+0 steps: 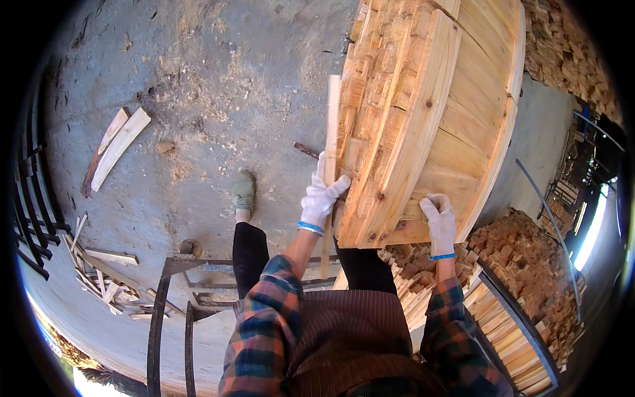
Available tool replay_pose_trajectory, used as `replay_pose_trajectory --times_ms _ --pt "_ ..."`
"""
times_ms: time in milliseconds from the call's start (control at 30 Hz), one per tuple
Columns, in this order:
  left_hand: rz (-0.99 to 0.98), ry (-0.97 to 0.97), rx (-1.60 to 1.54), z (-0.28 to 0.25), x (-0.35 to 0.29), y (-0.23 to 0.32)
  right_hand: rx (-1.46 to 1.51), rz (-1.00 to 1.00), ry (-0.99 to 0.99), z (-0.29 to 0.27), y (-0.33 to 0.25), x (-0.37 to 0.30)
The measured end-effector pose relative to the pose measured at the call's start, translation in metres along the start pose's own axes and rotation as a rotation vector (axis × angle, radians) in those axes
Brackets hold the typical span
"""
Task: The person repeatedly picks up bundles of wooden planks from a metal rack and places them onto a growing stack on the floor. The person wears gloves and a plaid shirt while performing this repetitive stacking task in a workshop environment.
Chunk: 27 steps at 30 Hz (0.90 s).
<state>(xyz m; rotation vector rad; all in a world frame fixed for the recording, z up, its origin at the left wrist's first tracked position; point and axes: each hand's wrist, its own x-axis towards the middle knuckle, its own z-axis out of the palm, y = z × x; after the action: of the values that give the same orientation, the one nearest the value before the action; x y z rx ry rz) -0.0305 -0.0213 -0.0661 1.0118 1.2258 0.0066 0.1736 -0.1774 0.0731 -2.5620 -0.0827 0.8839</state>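
My left hand (pixel 320 200), in a white glove with a blue cuff, is closed round a long, thin wooden strip (pixel 333 126). The strip runs along the left side of a stack of pale wooden boards (pixel 456 126), and my left thumb reaches toward the stack's edge. Over the near right part of the stack is my gloved right hand (pixel 440 221), its fingers curled together. Whatever those fingers pinch, if anything, is hidden.
Two loose slats (pixel 122 149) lie on the dusty concrete floor at the left, with a scrap wood heap (pixel 106 278) nearer. A dark metal frame (pixel 159 324) stands beside my legs. Stacked wood pieces (pixel 516 264) fill the right, with a metal rack bar (pixel 522 324) before them.
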Motion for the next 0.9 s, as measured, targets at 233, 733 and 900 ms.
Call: replay_pose_trajectory --times_ms 233,733,900 --pt "0.080 -0.081 -0.316 -0.048 -0.012 -0.011 0.066 -0.046 -0.092 -0.003 -0.006 -0.006" --pt "0.496 -0.007 0.092 0.058 -0.113 0.187 1.188 -0.076 -0.730 -0.125 -0.052 -0.085" --pt "0.576 0.091 1.190 0.000 -0.058 0.063 1.089 -0.138 -0.432 -0.254 0.072 0.001"
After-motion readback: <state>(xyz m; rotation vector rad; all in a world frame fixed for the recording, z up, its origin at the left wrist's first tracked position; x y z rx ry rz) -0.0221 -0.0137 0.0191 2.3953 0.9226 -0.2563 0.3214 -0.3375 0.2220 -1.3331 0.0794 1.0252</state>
